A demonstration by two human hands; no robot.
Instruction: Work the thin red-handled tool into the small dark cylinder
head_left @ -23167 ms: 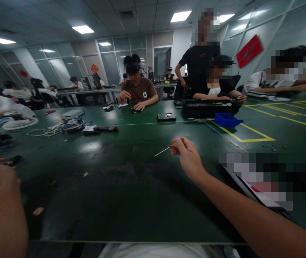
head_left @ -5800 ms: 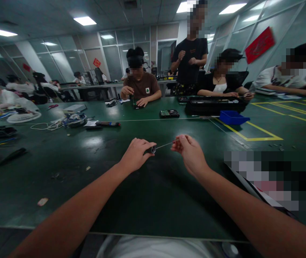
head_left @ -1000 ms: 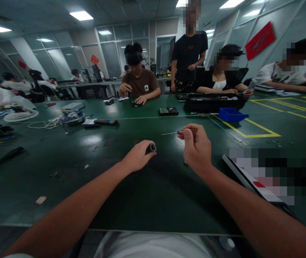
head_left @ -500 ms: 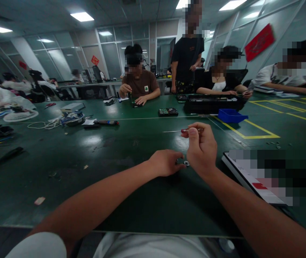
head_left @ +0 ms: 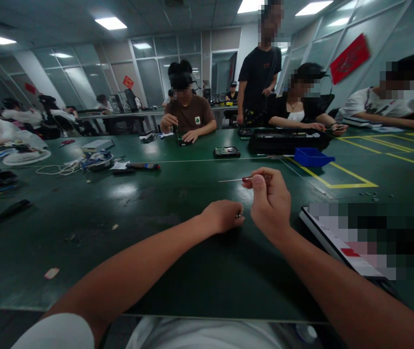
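Observation:
My right hand (head_left: 270,201) is closed around the red handle of a screwdriver (head_left: 247,179), whose thin metal shaft points left above the green table (head_left: 178,261). Just left of it and lower, my left hand (head_left: 225,216) has its fingers pinched over a small metallic part (head_left: 238,215). Most of that part is hidden by the fingers. The two hands do not touch.
A blue tray (head_left: 312,157) and a long black case (head_left: 289,141) lie beyond my right hand. An open device (head_left: 226,151) sits ahead. A white-topped box (head_left: 332,237) is at right, a marker-like tool (head_left: 143,166) at left. People work across the table.
My left hand has closed its fingers on the small round part that lay on the table, and moved slightly left. My right hand with the screwdriver has shifted slightly left.

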